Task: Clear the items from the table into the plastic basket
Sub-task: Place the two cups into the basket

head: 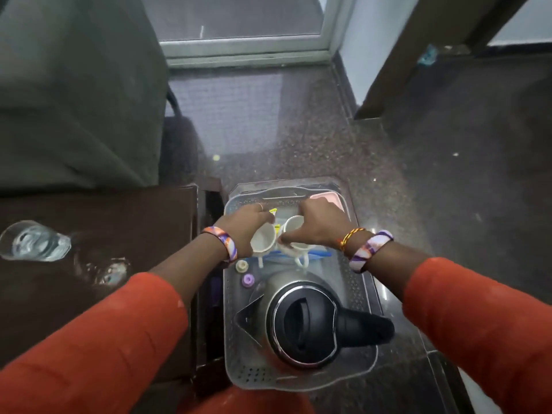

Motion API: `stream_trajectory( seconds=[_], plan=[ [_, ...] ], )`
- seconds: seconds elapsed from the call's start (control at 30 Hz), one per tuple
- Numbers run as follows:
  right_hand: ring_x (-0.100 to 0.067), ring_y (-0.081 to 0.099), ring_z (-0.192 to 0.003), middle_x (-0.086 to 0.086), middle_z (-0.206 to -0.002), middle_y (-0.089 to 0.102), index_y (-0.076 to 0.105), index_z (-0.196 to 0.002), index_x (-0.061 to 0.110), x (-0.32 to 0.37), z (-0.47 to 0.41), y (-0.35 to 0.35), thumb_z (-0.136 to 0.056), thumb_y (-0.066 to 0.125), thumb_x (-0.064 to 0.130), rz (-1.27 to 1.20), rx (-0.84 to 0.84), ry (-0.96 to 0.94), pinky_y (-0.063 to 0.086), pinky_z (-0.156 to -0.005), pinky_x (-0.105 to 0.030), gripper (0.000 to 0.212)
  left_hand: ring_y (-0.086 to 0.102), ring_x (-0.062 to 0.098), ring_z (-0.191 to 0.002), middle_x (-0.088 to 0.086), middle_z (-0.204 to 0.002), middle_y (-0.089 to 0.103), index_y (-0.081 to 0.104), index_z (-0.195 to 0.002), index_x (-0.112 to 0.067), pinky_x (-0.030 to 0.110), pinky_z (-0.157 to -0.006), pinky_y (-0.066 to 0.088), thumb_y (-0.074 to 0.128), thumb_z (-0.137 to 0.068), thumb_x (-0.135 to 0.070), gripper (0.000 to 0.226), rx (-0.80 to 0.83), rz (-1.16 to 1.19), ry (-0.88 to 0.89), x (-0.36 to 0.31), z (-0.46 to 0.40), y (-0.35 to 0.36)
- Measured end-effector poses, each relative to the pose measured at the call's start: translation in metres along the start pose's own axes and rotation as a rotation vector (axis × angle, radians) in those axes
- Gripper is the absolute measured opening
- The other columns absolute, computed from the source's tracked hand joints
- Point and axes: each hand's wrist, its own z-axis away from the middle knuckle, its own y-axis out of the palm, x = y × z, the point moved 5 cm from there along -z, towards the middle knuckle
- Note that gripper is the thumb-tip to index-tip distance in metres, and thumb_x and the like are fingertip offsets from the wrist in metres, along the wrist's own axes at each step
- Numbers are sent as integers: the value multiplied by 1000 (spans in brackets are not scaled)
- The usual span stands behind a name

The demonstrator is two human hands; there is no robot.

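Left hand (249,224) grips one white cup (263,240), right hand (316,222) another (294,231), both mid-frame inside my plastic basket (363,297) above the kettle (301,321).

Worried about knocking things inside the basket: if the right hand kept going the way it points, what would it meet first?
Probably the far wall of the plastic basket; the right hand, holding a white cup, points away from the person. Depth is unclear.

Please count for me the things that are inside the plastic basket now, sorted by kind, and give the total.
White cups: 2, one in the left hand, one in the right hand
Kettle: 1
Small caps: 2, cream and purple
Pink container: 1
Total: 6. Items under the cups are too hidden to count.
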Motion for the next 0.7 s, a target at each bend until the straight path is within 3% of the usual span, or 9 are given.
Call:
stream_trajectory(
  seconds=[0.13, 0.4, 0.63, 0.7],
  plan=[
    [-34, 61, -98, -17, -106, 66, 61, -95, 6, 0, -12, 19, -69, 68, 53, 41, 33, -12, 36, -66, -30, 55, 44, 29, -123, 8, -133, 39, 44, -130, -19, 40, -92, 49, 64, -71, -6, 64, 41, 33, -24, 4, -8, 17],
    [-34, 59, -104, -19, -110, 63, 60, -101, 3, 5, -23, 38, -74, 65, 51, 110, 70, -40, 45, -74, -33, 56, 39, 29, -122, 10, -135, 38, 40, -133, -18, 44, -93, 48, 66, -72, -7, 67, 82, 10, -38, 11, -12, 32],
    [-32, 58, -106, -15, -113, 63, 57, -105, 6, 10, -25, 32, -70, 72, 48, 106, 156, -22, 40, -71, -31, 57, 31, 27, -132, 10, -145, 29, 28, -140, -18, 28, -75, 40, 61, -72, 3, 78, 68, -55, -52, 9, -6, 32],
    [-32, 58, -106, -15, -112, 63, 56, -105, 6, 14, -25, 29, -68, 75, 45, 121, 168, -30, 39, -70, -31, 57, 29, 27, -134, 11, -147, 27, 26, -141, -17, 28, -77, 42, 62, -71, 4, 81, 71, -54, -63, 11, -5, 33]
  ],
)
